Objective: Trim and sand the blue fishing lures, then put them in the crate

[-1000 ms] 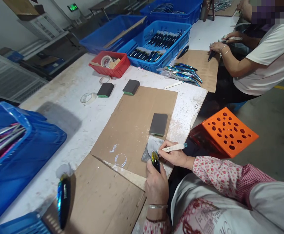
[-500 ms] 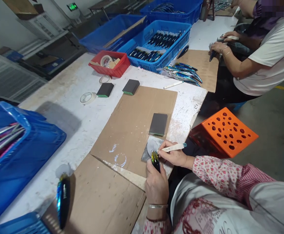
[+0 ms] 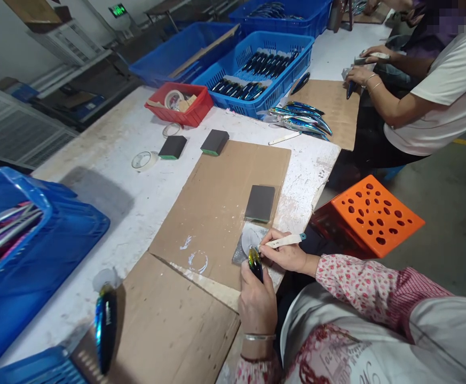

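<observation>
My left hand is closed around a fishing lure, a glossy dark body with a yellow-green front end. A clear rounded lip sticks out from that end, over a grey speckled pad. In my right hand is a slim white-handled tool with a teal end, pinched between the fingers. Its working tip is hidden at the lure's front. Just beyond lies a dark grey sanding block on the cardboard sheet. Another lure, blue and black, rests at the lower left.
Blue crates of lures stand at left and back, near a red tray. Two more sanding blocks and a tape roll lie on the table. An orange stool is at right; a co-worker's hands work beyond.
My hands, the lure and the tool stay almost in place. The co-worker's hands at the upper right have shifted slightly.
</observation>
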Available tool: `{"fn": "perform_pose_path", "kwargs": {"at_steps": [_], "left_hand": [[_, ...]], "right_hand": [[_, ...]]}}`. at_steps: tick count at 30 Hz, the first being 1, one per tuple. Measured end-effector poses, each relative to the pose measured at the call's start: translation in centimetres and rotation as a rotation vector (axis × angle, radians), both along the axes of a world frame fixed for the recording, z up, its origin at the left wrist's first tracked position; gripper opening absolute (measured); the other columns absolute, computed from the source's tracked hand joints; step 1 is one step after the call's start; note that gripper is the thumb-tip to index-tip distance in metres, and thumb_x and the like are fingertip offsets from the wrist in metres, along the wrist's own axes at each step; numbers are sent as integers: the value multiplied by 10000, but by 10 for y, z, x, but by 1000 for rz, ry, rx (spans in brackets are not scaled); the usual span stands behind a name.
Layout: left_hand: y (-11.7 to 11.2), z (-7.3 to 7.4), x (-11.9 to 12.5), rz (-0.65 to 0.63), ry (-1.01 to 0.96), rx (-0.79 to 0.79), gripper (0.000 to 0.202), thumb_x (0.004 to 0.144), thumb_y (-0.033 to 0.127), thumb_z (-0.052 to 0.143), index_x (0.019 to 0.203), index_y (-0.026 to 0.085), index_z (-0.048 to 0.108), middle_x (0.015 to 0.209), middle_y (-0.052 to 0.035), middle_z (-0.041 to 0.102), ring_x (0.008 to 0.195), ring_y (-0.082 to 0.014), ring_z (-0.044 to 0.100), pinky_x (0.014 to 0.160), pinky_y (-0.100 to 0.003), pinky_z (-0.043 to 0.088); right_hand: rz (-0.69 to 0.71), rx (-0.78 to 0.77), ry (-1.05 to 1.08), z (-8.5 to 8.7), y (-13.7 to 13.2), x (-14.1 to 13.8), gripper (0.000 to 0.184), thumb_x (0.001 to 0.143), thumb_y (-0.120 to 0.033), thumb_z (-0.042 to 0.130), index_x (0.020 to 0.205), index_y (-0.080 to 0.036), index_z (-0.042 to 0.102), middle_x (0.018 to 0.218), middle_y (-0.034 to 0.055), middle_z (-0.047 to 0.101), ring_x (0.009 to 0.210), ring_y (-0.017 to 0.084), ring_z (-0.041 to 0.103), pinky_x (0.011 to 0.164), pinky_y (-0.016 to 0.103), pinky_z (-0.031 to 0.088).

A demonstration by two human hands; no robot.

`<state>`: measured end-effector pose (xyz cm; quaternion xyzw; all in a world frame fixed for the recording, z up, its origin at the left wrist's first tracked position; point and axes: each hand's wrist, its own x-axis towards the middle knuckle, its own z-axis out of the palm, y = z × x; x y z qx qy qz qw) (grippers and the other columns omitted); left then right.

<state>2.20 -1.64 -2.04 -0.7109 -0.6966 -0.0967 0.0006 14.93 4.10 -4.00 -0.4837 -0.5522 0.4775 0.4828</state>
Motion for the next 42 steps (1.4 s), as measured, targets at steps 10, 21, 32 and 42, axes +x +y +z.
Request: {"fn": "perform_pose_path", "kwargs": {"at_steps": [10, 21, 32, 42], "left_hand": [[0, 0, -1, 33, -33, -66, 441, 925, 366, 377, 1212, 42, 462, 844, -162, 693, 631, -230, 683, 488, -284, 477], [1, -1, -1, 45, -102, -104, 438, 924, 361, 383, 1238, 62, 441, 900, -175, 688, 660, -229, 683, 508, -286, 467], [-1, -3, 2, 25, 19, -58, 423, 922, 344, 398, 1225, 55, 459, 870, -149, 682, 622, -219, 674, 475, -276, 456], [-1, -2, 2, 34, -31, -58, 439, 913, 328, 422, 1245, 43, 461, 920, -176, 682, 692, -232, 690, 510, -281, 494]], "right_hand": [[-20, 28, 65, -5, 2, 5, 135, 849, -309, 587, 831, -176, 590, 731, 0, 638, 650, 119, 591, 623, 229, 461], [-7, 181, -104, 2, -2, 7, 158, 848, -308, 545, 748, -188, 567, 707, 13, 596, 652, 137, 548, 629, 253, 437], [46, 261, -150, -5, -4, 5, 178, 890, -329, 468, 765, -211, 512, 733, 18, 559, 689, 156, 526, 642, 271, 400], [61, 229, -109, -6, -5, 3, 151, 865, -299, 496, 763, -193, 534, 732, 9, 566, 687, 143, 535, 642, 254, 405]]}}
